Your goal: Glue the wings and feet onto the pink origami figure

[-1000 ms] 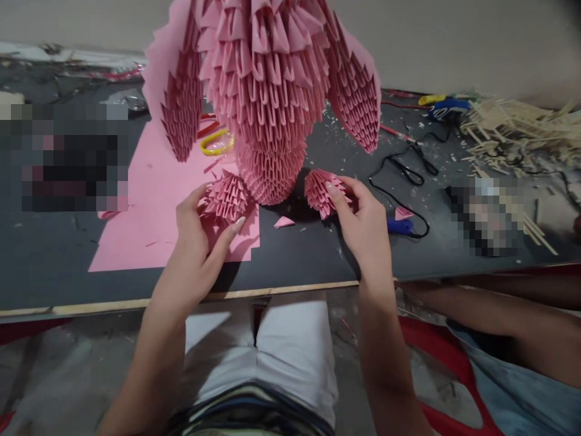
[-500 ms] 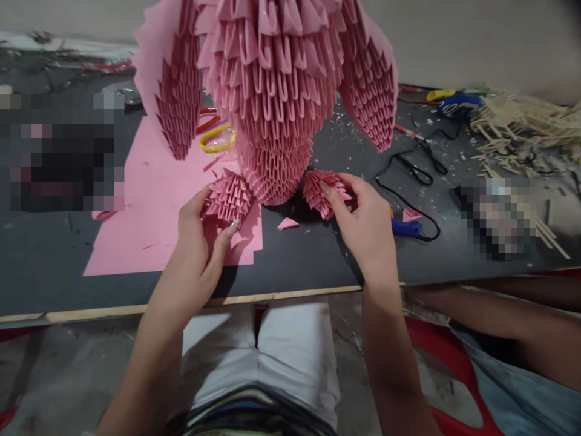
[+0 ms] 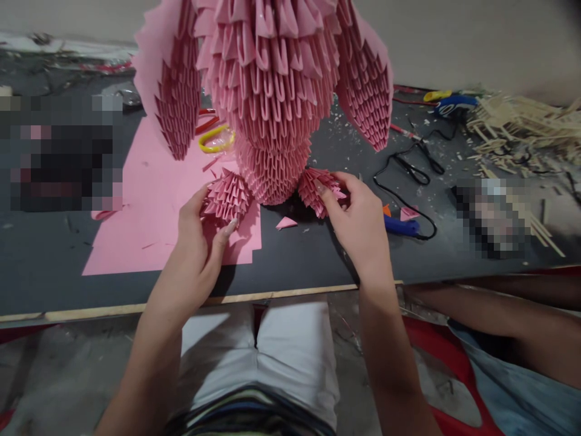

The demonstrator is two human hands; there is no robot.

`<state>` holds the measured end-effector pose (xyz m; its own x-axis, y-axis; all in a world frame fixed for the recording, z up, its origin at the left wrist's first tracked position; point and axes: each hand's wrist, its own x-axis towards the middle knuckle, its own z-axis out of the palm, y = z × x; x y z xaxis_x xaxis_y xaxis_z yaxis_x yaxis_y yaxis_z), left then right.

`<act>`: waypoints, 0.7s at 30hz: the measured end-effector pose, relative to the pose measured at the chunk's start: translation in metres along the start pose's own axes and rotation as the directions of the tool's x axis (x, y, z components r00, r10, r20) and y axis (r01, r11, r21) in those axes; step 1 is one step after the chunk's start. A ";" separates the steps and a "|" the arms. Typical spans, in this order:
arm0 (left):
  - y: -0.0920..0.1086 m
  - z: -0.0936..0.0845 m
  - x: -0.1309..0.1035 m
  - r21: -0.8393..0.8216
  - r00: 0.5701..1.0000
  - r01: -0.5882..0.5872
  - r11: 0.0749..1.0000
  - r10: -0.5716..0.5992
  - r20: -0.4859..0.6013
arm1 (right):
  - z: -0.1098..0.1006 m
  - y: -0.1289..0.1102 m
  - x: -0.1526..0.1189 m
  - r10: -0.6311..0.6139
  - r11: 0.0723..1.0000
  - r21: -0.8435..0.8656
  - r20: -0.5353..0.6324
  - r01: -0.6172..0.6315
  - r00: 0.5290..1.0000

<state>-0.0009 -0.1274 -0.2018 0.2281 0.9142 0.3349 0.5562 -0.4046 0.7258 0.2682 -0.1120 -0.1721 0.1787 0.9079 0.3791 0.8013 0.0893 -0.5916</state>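
A tall pink figure of folded paper pieces [image 3: 272, 97] stands on the dark table, with a long flap hanging on each side. At its base on the left, my left hand [image 3: 197, 242] is closed round a small spiky cone of folded pink paper [image 3: 226, 197]. My right hand [image 3: 358, 218] grips a second spiky paper cone [image 3: 314, 189] against the right side of the base, thumb on top. Between the two hands lies one loose folded paper triangle [image 3: 287, 223].
Pink paper sheets [image 3: 136, 236] lie on the left, with yellow-handled scissors [image 3: 215, 139] behind. On the right are a blue glue gun [image 3: 402, 226] with a black cord, and a heap of thin wooden sticks [image 3: 521, 127]. Another person's arm [image 3: 481, 306] is at lower right.
My right hand has moved slightly left, bringing its paper cone closer to the figure's base. The left hand keeps its hold almost unmoved.
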 end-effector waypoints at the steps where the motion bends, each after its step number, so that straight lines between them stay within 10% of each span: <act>1: 0.000 0.000 0.000 0.001 1.000 -0.002 1.000 0.002 -0.001 | 0.000 -0.001 0.000 0.000 1.000 0.006 0.003 0.000 1.000; 21: 0.005 -0.001 0.001 0.030 0.999 0.038 0.999 -0.038 0.021 | -0.005 -0.007 0.002 -0.056 0.998 0.027 0.071 0.055 0.996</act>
<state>0.0009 -0.1282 -0.1973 0.2231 0.9293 0.2944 0.5881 -0.3692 0.7196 0.2653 -0.1125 -0.1635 0.0924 0.9282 0.3605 0.7941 0.1498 -0.5891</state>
